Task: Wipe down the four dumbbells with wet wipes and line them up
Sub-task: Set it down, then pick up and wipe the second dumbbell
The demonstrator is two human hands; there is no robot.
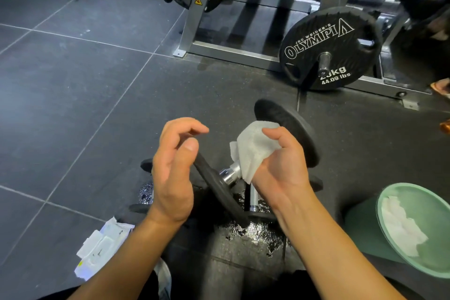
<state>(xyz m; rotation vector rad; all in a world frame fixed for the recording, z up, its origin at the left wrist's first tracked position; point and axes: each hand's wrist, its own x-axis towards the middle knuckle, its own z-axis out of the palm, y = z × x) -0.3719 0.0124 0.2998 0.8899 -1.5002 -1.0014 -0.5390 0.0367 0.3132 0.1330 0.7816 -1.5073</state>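
A black dumbbell [289,129] with a chrome handle [230,174] lies tilted on the dark rubber floor in front of me. My right hand [280,168] grips a crumpled white wet wipe [253,148] over the handle. My left hand [174,168] hovers just left of the near plate [219,192], its fingers loosely curled and holding nothing. Parts of other dumbbells show beneath: a chrome bar [253,198] under my right wrist and black plate edges [146,164] behind my left hand.
A white wet-wipe pack [102,248] lies at the lower left. A green bin [418,231] holding used wipes stands at the right. A grey machine frame [233,53] with a 20 kg Olympia plate [328,48] stands ahead. The floor under the dumbbells is wet.
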